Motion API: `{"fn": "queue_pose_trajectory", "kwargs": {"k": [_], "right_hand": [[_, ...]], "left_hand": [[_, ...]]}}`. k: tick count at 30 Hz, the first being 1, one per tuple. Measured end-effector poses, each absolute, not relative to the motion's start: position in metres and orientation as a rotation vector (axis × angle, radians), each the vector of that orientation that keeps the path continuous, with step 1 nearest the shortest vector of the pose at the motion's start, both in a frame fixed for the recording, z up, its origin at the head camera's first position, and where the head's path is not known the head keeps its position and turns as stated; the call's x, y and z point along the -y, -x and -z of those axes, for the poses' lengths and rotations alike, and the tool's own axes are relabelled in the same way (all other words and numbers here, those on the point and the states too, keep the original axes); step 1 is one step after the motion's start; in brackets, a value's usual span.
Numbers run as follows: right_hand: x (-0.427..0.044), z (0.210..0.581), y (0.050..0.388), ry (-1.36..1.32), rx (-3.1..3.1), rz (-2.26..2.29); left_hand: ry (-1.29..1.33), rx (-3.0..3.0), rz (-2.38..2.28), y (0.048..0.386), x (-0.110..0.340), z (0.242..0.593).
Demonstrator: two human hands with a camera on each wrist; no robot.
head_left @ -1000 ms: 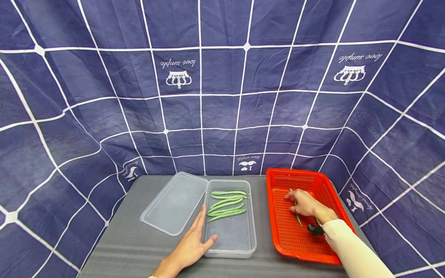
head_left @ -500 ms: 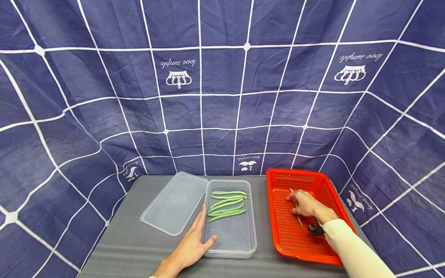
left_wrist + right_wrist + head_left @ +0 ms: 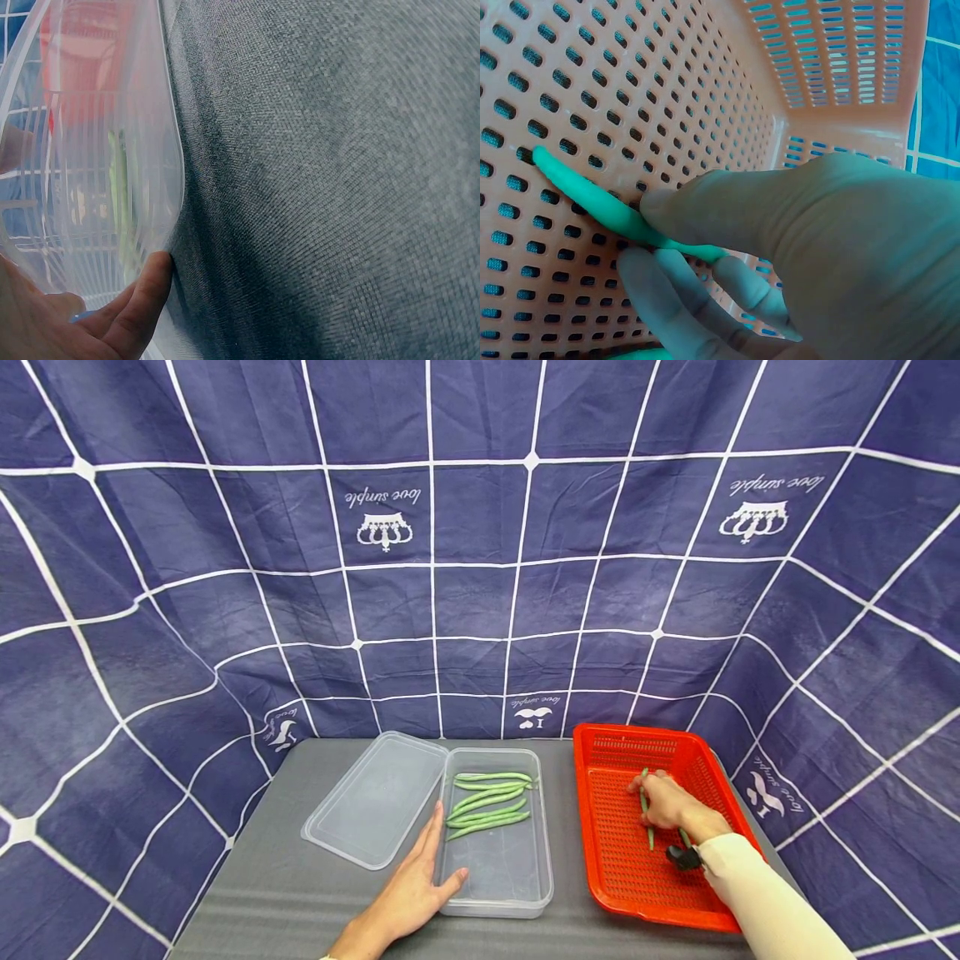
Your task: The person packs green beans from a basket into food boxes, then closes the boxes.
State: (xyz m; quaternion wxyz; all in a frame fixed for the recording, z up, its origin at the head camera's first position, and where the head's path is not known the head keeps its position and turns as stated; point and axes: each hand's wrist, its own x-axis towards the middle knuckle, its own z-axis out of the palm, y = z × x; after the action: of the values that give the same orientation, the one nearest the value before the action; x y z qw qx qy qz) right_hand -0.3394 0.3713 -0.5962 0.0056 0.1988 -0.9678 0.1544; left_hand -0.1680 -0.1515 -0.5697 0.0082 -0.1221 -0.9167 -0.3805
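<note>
Inside the red basket (image 3: 622,885), my right hand (image 3: 670,803) pinches a green bean (image 3: 650,837) between thumb and fingers. In the right wrist view the bean (image 3: 592,196) lies across the fingertips, close to the perforated basket floor, the right hand (image 3: 780,240) around its middle. Another bean (image 3: 641,354) shows below the fingers. My left hand (image 3: 412,893) rests with straight fingers against the left side of the clear container (image 3: 495,906), where several green beans (image 3: 487,806) lie at the far end. The left wrist view shows the left hand (image 3: 112,322) touching the container wall.
A clear lid (image 3: 375,802) lies flat on the grey table (image 3: 255,893), left of the container. The basket stands to the container's right, with a gap between. A blue curtain (image 3: 480,602) with white lines hangs behind and at both sides.
My right hand has shifted slightly right within the basket, and the bean at its fingers has moved with it and stands more upright in the view. The left hand has stayed in place.
</note>
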Motion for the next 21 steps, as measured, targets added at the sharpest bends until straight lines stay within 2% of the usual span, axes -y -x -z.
{"fn": "queue_pose_trajectory", "kwargs": {"k": [15, 18, 21], "right_hand": [[-0.378, 0.596, 0.347, -0.642, 3.029, -0.502], [-0.359, 0.562, 0.327, -0.606, 3.057, -0.557], [-0.353, 0.552, 0.321, -0.589, 3.059, -0.596]], "left_hand": [[0.394, 2.876, 1.188, 0.169, 0.152, 0.569], [0.396, 2.879, 1.193, 0.169, 0.152, 0.569], [0.397, 2.879, 1.194, 0.169, 0.152, 0.570]]}}
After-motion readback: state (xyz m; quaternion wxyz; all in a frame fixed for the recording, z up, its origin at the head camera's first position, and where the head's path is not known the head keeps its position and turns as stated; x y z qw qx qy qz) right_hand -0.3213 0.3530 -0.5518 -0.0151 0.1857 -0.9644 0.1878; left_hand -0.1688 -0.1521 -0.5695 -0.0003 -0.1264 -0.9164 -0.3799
